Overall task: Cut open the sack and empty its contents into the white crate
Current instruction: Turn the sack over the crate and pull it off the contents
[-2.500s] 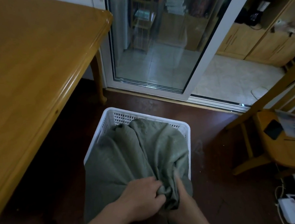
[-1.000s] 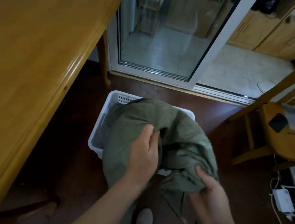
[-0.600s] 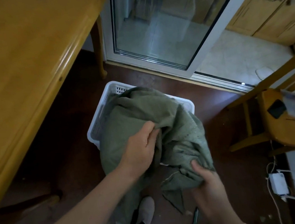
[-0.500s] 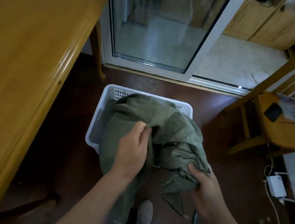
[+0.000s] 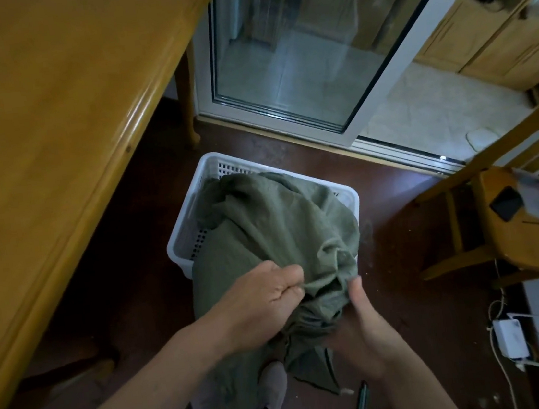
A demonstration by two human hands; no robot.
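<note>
Sack [image 5: 274,224]: draped over crate [image 5: 215,163], mouth hidden.
Left hand [image 5: 266,303]: gripping bunched cloth.
Right hand [image 5: 361,325]: holding fold from below.
Risk: spill onto floor [image 5: 416,305], should mouth slide past rim.

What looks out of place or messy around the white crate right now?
A slim green tool, perhaps the cutter, lies loose on the dark floor near the person's shoe. Pale specks dust the floor right of the white crate. The sack trails a frayed cut edge outside the crate.
</note>
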